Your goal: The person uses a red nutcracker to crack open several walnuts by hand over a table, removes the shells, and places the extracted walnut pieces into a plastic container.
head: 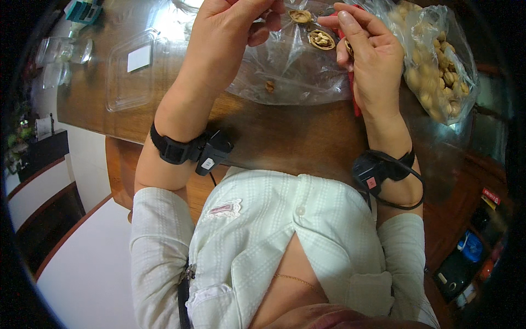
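My left hand [234, 37] is at the top edge, its fingers curled and partly cut off; whether it holds anything cannot be seen. To its right my right hand [370, 53] has thumb and forefinger apart, with a piece of walnut shell [349, 48] held by the curled lower fingers. Between the hands, a walnut half shell [300, 16] and another half with kernel pieces [321, 40] lie on a clear plastic bag [296, 82]. A small brown walnut fragment [269, 86] lies nearer the bag's front edge. A red object [354, 96] is partly hidden under my right hand.
A clear bag of whole walnuts [448, 78] stands on the right of the wooden table [287, 131]. On the left lie a clear plastic tray [113, 92] with a white card [139, 58], clear containers [61, 51] and a teal-topped bottle [84, 12].
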Available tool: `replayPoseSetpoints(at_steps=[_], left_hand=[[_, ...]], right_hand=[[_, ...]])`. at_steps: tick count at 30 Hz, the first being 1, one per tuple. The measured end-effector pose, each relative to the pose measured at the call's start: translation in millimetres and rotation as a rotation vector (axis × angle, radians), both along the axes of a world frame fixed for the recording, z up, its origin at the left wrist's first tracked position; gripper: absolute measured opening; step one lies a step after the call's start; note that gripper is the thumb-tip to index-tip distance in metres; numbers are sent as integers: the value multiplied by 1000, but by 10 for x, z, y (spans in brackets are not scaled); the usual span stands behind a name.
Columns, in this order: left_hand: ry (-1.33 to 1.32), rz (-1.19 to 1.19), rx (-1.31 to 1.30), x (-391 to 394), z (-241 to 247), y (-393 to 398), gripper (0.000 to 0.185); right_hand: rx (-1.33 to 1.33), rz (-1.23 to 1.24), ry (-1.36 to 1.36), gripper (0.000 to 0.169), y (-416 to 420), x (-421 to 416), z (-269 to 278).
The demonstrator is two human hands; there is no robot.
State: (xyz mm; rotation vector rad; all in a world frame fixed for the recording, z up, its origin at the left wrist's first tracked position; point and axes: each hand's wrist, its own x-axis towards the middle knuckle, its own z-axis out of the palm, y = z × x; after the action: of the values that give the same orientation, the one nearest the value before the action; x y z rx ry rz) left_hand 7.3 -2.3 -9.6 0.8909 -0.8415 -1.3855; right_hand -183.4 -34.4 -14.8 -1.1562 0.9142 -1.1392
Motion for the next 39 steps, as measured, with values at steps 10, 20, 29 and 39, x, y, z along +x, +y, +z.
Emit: replayPoseSetpoints(at_steps=[10,20,29,39], left_hand=[[-688,-244,-259,122,-1,94,18],[-1695,-392,-210,-15,75,486,24],[-1045,-232,-72,155,215,459,15],[-1799,-292,-178,-72,159,224,20]], right_hand=[[-44,76,146,11,13,-76,4],[60,190,-25,22,-139,-239,-65],[76,213,-70,20,-183,-291,-43],[120,268,-58,17,-211,-327,-24]])
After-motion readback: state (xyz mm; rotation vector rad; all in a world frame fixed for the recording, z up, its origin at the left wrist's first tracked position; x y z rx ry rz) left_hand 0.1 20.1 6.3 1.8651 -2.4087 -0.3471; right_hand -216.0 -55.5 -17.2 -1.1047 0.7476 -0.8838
